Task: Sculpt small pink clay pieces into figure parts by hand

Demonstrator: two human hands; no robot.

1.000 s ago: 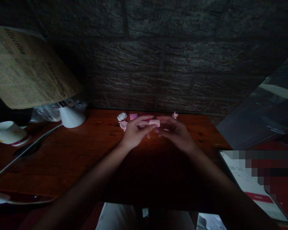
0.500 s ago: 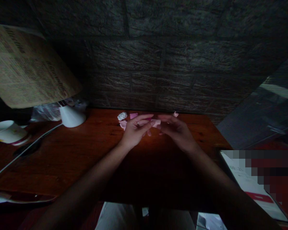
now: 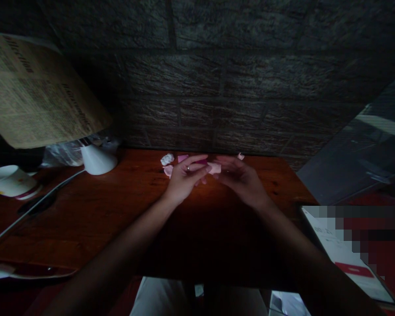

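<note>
My left hand [image 3: 183, 180], with a ring on one finger, pinches a small pale pink piece [image 3: 214, 168] between thumb and fingers just above the desk. My right hand [image 3: 242, 180] is curled around the right end of that piece, its thumb low against it; its fingertips are dim and blurred. What the piece is made of is too dark to tell. Behind my left fingers shows a magenta block [image 3: 201, 161]. Beside that hand lie a pink block [image 3: 183, 158], a crumpled pale pink piece [image 3: 167, 170] and a white lumpy piece [image 3: 167, 159].
A small pink bit [image 3: 240, 156] lies near the wall. On the left stand a lamp with a white base [image 3: 98, 160] and printed shade [image 3: 42, 96], its cord [image 3: 52, 191], and a paper cup [image 3: 11, 182]. A tablet [image 3: 344, 250] with a lit screen is at the right desk edge.
My right thumb and fingers have shifted slightly at the right end of the pale pink piece, uncovering more of it. My left hand has barely moved.
</note>
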